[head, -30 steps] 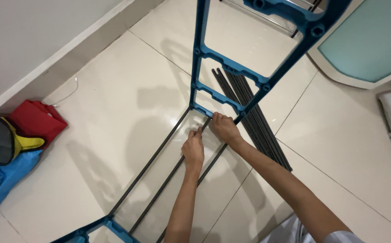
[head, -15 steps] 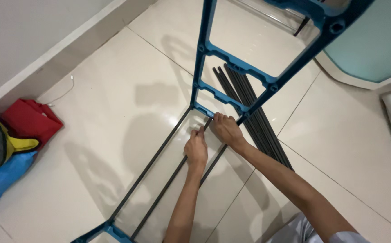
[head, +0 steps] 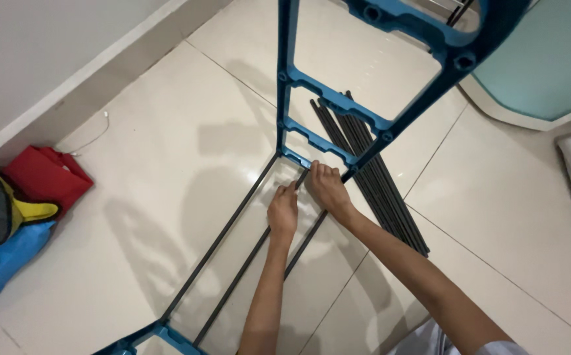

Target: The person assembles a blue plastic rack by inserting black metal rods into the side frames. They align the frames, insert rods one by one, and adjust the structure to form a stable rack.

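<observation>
Well left of where I grip, I see a red bag (head: 47,176) beside blue cloth (head: 3,263) (crumpled); right, a bundle of dark rods (head: 371,171).

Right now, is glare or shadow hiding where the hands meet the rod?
Head view: soft glare on the floor tiles, none over the hands; left hand and right hand sharp on the dark rod; blue frame casts faint shadows; top edge slightly distorted.

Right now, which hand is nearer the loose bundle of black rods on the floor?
Right. The right hand sits just beside the bundle of black rods; the left hand is farther off, gripping the middle rod.
</observation>
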